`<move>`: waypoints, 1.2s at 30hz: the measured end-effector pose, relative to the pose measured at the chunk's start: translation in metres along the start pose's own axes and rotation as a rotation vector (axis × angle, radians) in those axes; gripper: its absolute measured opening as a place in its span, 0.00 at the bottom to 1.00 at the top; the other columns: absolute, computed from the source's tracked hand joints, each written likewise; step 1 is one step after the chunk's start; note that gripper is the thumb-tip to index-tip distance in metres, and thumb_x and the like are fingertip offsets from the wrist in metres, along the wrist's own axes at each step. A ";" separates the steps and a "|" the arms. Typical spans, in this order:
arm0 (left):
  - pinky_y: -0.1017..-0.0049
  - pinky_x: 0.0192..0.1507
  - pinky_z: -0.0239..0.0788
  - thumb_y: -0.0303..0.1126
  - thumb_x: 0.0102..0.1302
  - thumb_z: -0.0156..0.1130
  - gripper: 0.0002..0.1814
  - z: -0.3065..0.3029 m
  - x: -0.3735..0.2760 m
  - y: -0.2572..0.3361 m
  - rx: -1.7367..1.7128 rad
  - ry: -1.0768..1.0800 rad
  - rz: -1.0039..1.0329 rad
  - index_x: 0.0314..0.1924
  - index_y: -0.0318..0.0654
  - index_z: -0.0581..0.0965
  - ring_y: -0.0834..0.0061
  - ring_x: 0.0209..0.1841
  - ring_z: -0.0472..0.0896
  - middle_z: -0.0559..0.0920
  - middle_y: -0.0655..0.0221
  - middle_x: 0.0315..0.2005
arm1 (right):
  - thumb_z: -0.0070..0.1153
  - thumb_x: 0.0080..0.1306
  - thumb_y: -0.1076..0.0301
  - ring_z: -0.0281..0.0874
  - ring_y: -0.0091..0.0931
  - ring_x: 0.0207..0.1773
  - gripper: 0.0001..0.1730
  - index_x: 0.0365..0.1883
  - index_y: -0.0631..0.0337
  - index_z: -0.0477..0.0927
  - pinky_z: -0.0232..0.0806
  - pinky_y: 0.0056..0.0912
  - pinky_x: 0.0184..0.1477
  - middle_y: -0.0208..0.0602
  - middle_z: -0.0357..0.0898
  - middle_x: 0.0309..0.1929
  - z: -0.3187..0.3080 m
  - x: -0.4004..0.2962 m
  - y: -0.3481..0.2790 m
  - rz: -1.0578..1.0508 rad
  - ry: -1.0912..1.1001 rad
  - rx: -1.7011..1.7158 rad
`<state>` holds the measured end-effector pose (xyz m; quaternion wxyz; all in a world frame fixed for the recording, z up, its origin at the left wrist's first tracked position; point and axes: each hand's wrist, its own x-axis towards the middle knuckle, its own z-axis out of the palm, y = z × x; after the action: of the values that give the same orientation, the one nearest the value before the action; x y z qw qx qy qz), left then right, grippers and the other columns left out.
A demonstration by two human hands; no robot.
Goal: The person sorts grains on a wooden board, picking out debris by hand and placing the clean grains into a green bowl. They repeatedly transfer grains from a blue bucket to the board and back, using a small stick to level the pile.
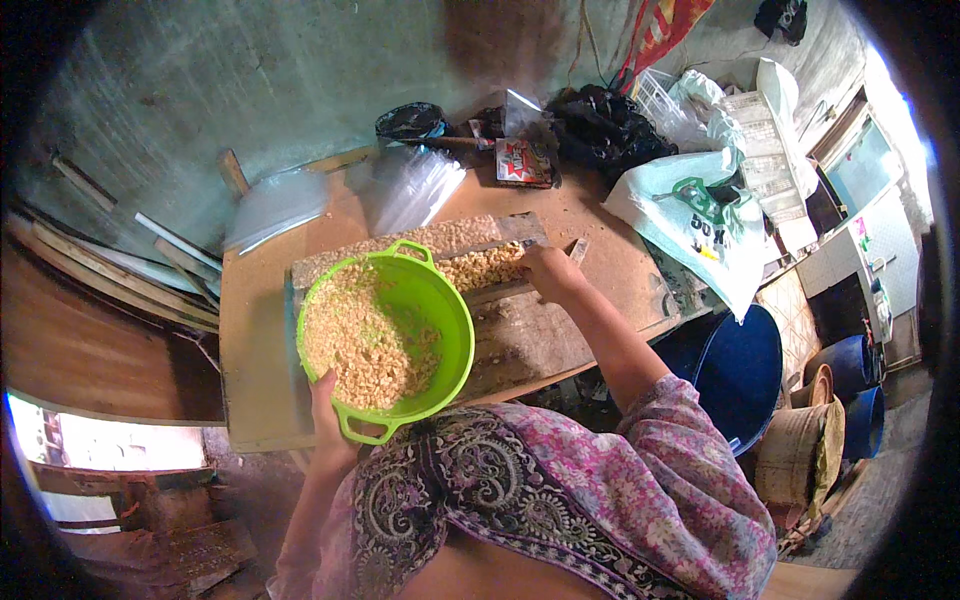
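Observation:
My left hand (328, 409) grips the left rim of a lime-green plastic basin (446, 337) with two loop handles. Pale, broken bean-like pieces (367, 375) lie in it, heaped towards its left side. The basin is tilted over the left part of a long wooden mould (521, 225). Loose pieces (476, 268) fill the mould's channel, and a flat, pressed-looking strip of the same pieces (442, 234) runs along its far side. My right hand (553, 274) is at the channel's right end, fingers bent down against the pieces; whether it grasps anything is hidden.
The wooden table (262, 367) carries clear plastic sheets (420, 187), a printed box (523, 163) and black plastic bags (600, 124) along the wall. A white printed sack (694, 206) hangs over the right edge. Below stand a blue drum (739, 375) and a woven basket (795, 450).

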<state>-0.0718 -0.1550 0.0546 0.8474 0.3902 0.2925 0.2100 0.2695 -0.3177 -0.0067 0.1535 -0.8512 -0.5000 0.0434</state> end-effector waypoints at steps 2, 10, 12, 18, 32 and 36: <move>0.61 0.56 0.63 0.53 0.61 0.44 0.33 0.001 0.000 0.001 0.005 -0.010 -0.021 0.61 0.39 0.60 0.61 0.54 0.71 0.70 0.58 0.53 | 0.51 0.53 0.72 0.75 0.41 0.40 0.09 0.32 0.61 0.80 0.68 0.38 0.43 0.44 0.78 0.34 0.003 -0.004 0.004 0.010 0.103 0.103; 0.63 0.56 0.63 0.46 0.65 0.43 0.28 -0.016 0.003 -0.001 0.176 -0.169 0.043 0.60 0.38 0.59 0.64 0.53 0.72 0.67 0.59 0.55 | 0.55 0.57 0.74 0.76 0.24 0.40 0.09 0.37 0.60 0.80 0.68 0.29 0.44 0.36 0.79 0.37 -0.084 -0.015 -0.138 -0.297 -0.017 1.244; 0.64 0.55 0.63 0.47 0.63 0.46 0.28 -0.003 0.003 0.008 -0.098 -0.158 -0.186 0.58 0.37 0.62 0.65 0.52 0.71 0.68 0.61 0.53 | 0.54 0.57 0.74 0.76 0.26 0.41 0.13 0.42 0.59 0.78 0.68 0.30 0.47 0.38 0.78 0.39 -0.056 -0.016 -0.168 -0.610 -0.219 0.957; 0.59 0.56 0.61 0.54 0.56 0.51 0.35 -0.011 0.008 0.044 -0.116 0.056 0.239 0.59 0.40 0.64 0.60 0.55 0.68 0.69 0.61 0.54 | 0.50 0.57 0.77 0.79 0.35 0.38 0.14 0.43 0.59 0.77 0.71 0.36 0.38 0.43 0.79 0.37 -0.066 -0.028 -0.086 0.277 0.511 0.560; 0.54 0.57 0.58 0.55 0.56 0.48 0.34 -0.220 0.135 0.110 -0.225 0.475 0.236 0.61 0.48 0.61 0.60 0.59 0.63 0.66 0.64 0.57 | 0.59 0.54 0.61 0.77 0.33 0.34 0.24 0.49 0.62 0.73 0.68 0.33 0.34 0.46 0.78 0.33 0.027 -0.050 0.077 0.965 0.182 0.478; 0.61 0.58 0.57 0.54 0.58 0.45 0.32 -0.251 0.154 0.088 -0.169 0.639 0.178 0.60 0.50 0.61 0.62 0.58 0.64 0.66 0.67 0.57 | 0.55 0.60 0.70 0.68 0.21 0.22 0.14 0.44 0.63 0.76 0.62 0.24 0.23 0.30 0.72 0.23 0.008 -0.086 0.055 0.857 0.345 1.238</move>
<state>-0.1347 0.1233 -0.0586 0.7206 0.2568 0.4898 0.4182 0.2716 -0.4154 -0.0376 0.6472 -0.7241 0.0196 0.2375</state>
